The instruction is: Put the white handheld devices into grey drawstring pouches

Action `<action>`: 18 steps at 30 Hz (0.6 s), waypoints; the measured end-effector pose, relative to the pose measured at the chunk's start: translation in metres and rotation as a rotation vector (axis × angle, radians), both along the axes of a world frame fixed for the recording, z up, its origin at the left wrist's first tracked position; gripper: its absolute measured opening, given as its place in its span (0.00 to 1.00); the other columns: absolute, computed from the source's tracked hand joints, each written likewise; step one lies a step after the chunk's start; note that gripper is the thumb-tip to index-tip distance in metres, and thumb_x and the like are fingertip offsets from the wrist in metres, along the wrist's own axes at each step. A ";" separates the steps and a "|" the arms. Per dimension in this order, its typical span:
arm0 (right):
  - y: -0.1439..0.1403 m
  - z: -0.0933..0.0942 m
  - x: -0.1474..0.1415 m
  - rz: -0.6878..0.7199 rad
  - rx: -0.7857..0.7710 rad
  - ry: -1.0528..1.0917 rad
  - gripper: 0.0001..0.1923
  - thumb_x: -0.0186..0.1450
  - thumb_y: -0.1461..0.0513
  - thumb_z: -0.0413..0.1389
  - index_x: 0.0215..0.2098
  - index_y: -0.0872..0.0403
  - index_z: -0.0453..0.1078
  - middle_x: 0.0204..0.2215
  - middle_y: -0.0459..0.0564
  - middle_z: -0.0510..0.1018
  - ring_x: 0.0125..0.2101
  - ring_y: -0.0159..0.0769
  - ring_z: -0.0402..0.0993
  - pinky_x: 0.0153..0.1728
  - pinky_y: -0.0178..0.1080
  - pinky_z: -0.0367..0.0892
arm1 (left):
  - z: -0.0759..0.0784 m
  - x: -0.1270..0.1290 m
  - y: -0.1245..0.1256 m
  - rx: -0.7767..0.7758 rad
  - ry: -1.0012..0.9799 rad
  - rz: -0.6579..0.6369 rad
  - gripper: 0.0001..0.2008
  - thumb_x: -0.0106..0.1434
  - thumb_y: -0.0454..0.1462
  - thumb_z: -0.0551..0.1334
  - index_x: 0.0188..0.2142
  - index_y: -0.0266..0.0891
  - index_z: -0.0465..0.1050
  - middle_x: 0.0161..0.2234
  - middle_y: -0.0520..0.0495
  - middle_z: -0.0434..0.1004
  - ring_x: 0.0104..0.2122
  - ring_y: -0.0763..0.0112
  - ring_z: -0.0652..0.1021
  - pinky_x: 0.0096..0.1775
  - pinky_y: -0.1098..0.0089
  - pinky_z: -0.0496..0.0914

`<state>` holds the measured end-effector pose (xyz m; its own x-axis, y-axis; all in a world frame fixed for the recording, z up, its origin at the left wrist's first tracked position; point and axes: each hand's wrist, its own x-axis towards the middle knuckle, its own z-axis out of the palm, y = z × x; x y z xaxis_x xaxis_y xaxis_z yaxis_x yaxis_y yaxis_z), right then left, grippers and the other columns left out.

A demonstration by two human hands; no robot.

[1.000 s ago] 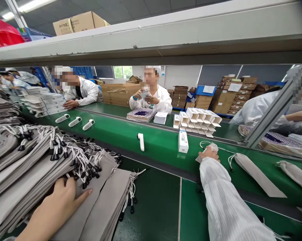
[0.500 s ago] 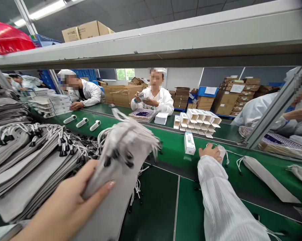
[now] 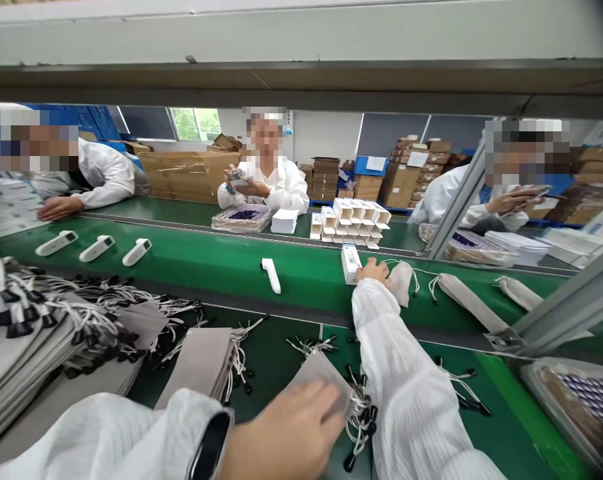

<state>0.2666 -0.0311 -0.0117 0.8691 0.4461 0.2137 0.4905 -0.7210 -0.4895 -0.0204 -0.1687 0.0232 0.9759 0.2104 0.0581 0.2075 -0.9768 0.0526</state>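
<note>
Left hand: our left hand (image 3: 286,433) lies palm down on a small bundle of grey pouches (image 3: 321,373) on the near bench, fingers curled over its edge; we hold it pinned rather than lifted.

Right hand: our right hand (image 3: 374,270) reaches across to the green belt (image 3: 206,263) and closes on a single pouch (image 3: 400,281), touching the small white box (image 3: 350,262) just beside it.

Cord risk: the bundle's drawstrings (image 3: 354,413) and their black stoppers lie spread under our right sleeve (image 3: 406,387); we judge the sleeve could snag them and drag pouches off the bundle.

Box risk: our reaching hand could knock the upright box over or push it askew.

Belt risk: the white handheld device (image 3: 270,275) lies well apart from our hand; if the belt runs, it may pass us.

Stack risk: the big pouch stack (image 3: 41,347) at left leans in loose layers with tangled cords, so one careless pull may bring several down.
</note>
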 end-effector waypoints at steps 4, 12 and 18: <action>0.001 0.012 -0.005 0.089 0.028 -0.025 0.20 0.57 0.62 0.48 0.48 0.54 0.56 0.52 0.59 0.51 0.53 0.48 0.45 0.47 0.52 0.45 | -0.009 0.018 0.043 0.145 -0.060 -0.057 0.25 0.59 0.45 0.53 0.54 0.39 0.52 0.47 0.42 0.64 0.48 0.61 0.65 0.47 0.63 0.59; 0.012 0.029 -0.032 0.522 -0.027 0.055 0.14 0.57 0.61 0.48 0.41 0.54 0.64 0.34 0.52 0.70 0.37 0.38 0.67 0.38 0.39 0.60 | -0.037 0.052 0.053 0.341 0.081 0.380 0.18 0.57 0.41 0.56 0.41 0.28 0.69 0.33 0.37 0.70 0.34 0.57 0.70 0.36 0.60 0.62; 0.023 -0.016 -0.111 0.910 -0.062 -0.076 0.25 0.57 0.58 0.50 0.52 0.50 0.55 0.43 0.52 0.67 0.43 0.40 0.64 0.41 0.40 0.58 | -0.038 0.103 0.048 0.280 0.218 0.395 0.14 0.59 0.33 0.52 0.37 0.29 0.73 0.26 0.33 0.72 0.24 0.57 0.72 0.20 0.65 0.57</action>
<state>0.1555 -0.0077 -0.0281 0.1609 0.9647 0.2087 0.9119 -0.0644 -0.4053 0.0831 -0.1205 -0.0150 0.8212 0.5697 -0.0307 0.5392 -0.7926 -0.2846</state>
